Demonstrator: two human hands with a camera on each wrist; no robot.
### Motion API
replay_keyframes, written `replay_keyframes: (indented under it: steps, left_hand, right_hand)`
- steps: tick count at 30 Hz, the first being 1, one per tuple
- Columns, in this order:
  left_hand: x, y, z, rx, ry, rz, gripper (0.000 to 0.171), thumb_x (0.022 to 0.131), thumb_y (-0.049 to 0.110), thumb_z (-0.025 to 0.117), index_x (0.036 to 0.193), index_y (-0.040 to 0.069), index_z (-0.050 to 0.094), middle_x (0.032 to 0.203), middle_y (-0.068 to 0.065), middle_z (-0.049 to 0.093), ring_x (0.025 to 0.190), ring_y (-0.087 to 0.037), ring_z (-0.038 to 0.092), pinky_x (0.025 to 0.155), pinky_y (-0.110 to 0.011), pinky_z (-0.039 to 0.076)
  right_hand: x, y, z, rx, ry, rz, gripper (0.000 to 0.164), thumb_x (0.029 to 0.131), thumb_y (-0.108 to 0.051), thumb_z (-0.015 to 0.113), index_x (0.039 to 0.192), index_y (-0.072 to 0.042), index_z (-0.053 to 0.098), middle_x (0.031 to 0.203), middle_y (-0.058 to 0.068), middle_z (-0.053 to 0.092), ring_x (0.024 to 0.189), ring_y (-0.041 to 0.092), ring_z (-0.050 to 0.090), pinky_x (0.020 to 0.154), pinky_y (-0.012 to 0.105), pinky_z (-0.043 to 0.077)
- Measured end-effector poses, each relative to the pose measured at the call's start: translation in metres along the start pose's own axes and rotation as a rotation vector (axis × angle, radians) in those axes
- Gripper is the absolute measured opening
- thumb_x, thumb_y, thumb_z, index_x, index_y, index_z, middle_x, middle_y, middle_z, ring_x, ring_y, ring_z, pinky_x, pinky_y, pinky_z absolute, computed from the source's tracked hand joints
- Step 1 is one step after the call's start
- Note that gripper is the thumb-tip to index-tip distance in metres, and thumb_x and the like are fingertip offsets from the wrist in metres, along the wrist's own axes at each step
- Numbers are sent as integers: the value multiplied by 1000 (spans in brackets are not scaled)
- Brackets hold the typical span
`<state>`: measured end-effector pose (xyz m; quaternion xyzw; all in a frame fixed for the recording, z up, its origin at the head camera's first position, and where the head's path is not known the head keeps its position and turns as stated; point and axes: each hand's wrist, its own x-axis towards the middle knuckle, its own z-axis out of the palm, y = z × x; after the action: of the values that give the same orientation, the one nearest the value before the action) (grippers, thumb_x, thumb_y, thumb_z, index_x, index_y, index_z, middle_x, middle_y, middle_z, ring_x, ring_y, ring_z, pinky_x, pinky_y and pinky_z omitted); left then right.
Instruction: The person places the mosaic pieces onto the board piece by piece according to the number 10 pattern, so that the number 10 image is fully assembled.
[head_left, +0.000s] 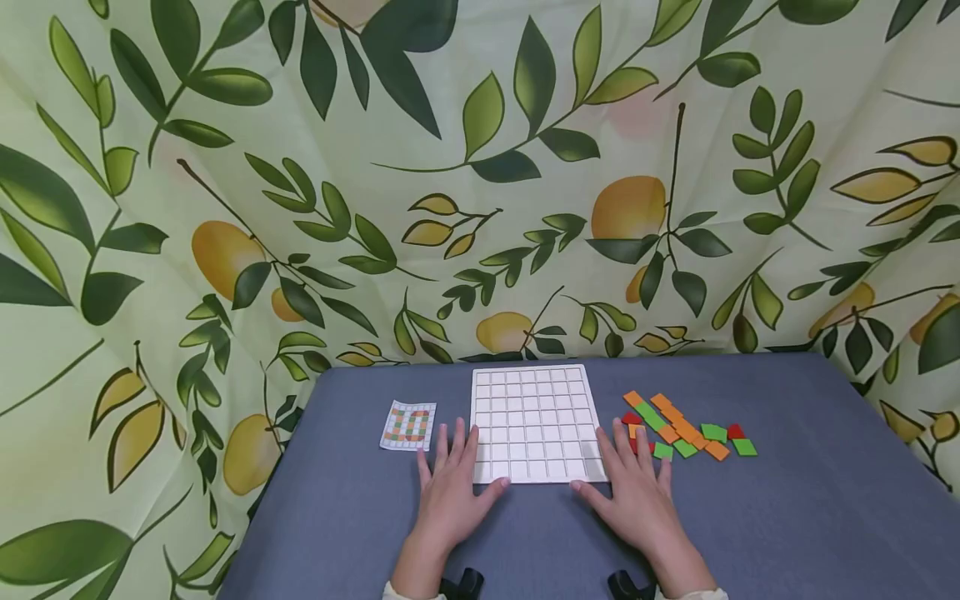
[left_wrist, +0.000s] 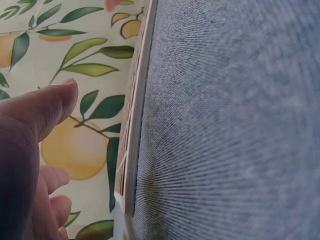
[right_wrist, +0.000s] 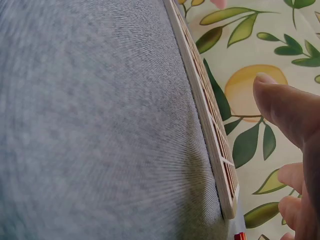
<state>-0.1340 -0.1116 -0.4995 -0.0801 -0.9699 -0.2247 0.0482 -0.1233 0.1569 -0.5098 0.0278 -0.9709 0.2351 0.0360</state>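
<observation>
A white grid board (head_left: 531, 421) with rows of square cells lies flat on the table, its cells bare. At its lower left corner is my left hand (head_left: 452, 492), fingers spread and straight, holding nothing. My right hand (head_left: 633, 492) mirrors it at the lower right corner, also spread. Whether either hand touches the board I cannot tell. Left of the board lies a small pattern card (head_left: 408, 426) with orange, green and red squares. Beyond my right fingers sits a loose pile of orange, green and red square tiles (head_left: 678, 427). Both wrist views show the board's edge (left_wrist: 134, 150) (right_wrist: 205, 115) side-on.
The table is covered with a blue-grey cloth (head_left: 825, 500). Behind and at the sides hangs a curtain (head_left: 480, 208) printed with leaves and fruit. A black wrist strap part (head_left: 468, 583) shows at the left wrist, another (head_left: 628, 586) at the right.
</observation>
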Motion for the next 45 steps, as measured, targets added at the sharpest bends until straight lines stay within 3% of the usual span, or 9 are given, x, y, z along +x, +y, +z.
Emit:
replay_keyframes:
  steps: [6, 17, 23, 29, 33, 39, 45]
  left_hand:
    - [-2, -2, 2, -5, 1, -6, 86, 86, 60, 63, 153, 15, 35, 164, -8, 23, 152, -36, 9, 116, -72, 4]
    - [3, -11, 2, -43, 23, -11, 85, 87, 57, 64, 153, 13, 36, 163, -10, 25, 152, -38, 12, 114, -73, 5]
    - [5, -20, 1, -121, -7, -28, 83, 88, 56, 63, 154, 14, 34, 163, -10, 23, 152, -37, 12, 116, -71, 3]
    - [6, -29, 1, -256, -66, -56, 79, 91, 50, 63, 154, 13, 33, 162, -12, 24, 152, -35, 15, 119, -67, 6]
    - [7, -34, 5, -346, -85, -73, 73, 93, 43, 63, 153, 11, 36, 161, -12, 29, 151, -34, 17, 120, -65, 5]
    - [9, -40, 10, -430, -50, -79, 58, 94, 27, 64, 146, 8, 47, 154, -11, 43, 148, -34, 27, 122, -62, 4]
    - [11, -41, 12, -450, -16, -44, 40, 93, 15, 64, 132, 6, 62, 143, -10, 55, 144, -35, 35, 122, -59, 9]
  right_hand:
    - [0, 0, 1, 15, -22, 9, 94, 82, -63, 66, 154, -12, 33, 164, 18, 16, 150, 45, -2, 106, 81, 3]
    - [4, 1, -4, 57, 19, -19, 88, 86, -56, 67, 152, -7, 35, 162, 23, 18, 148, 50, 5, 107, 80, 11]
    - [6, 4, -6, 94, 18, -16, 85, 86, -50, 69, 150, -3, 37, 160, 26, 20, 147, 53, 7, 106, 81, 13]
    - [7, 14, -9, 182, 111, -19, 73, 89, -34, 71, 145, 4, 41, 156, 30, 27, 142, 54, 21, 109, 75, 21]
    - [7, 21, -13, 224, 156, 54, 69, 90, -26, 70, 144, 5, 42, 152, 30, 33, 137, 53, 28, 108, 71, 26]
    - [9, 33, -13, 210, 216, 159, 62, 88, -20, 72, 139, 6, 49, 143, 30, 45, 130, 49, 35, 105, 67, 33]
    - [8, 39, -9, 174, 268, 127, 45, 84, -9, 73, 124, 8, 62, 131, 28, 57, 123, 45, 42, 102, 61, 36]
